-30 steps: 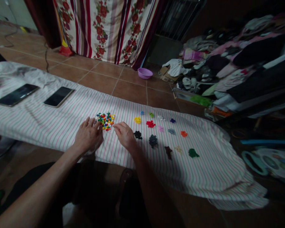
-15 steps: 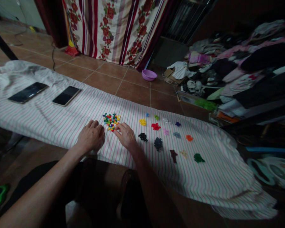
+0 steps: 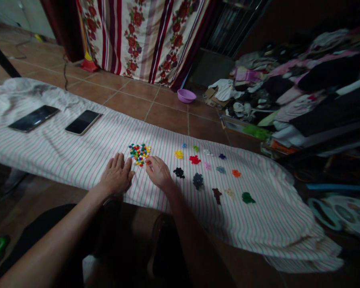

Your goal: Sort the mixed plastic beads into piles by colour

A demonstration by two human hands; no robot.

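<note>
A heap of small mixed-colour pieces lies on the striped cloth. At its near left edge my left hand rests flat on the cloth, open, fingers stretched out. My right hand is at the heap's near right edge, thumb and fingers pinched together, with a small orange piece at the tips. Single-colour piles spread to the right, among them yellow pieces, red pieces, black pieces, dark grey pieces, orange pieces and dark green pieces.
Two dark-screened devices, a tablet and a phone, lie on the cloth at left. Beyond the far edge, a purple basin stands on the tiled floor. Clothes are heaped at the right.
My left hand has flattened, its fingers now stretched out over the cloth. My right hand stays by the heap, still pinched. The whole view has shifted slightly.
</note>
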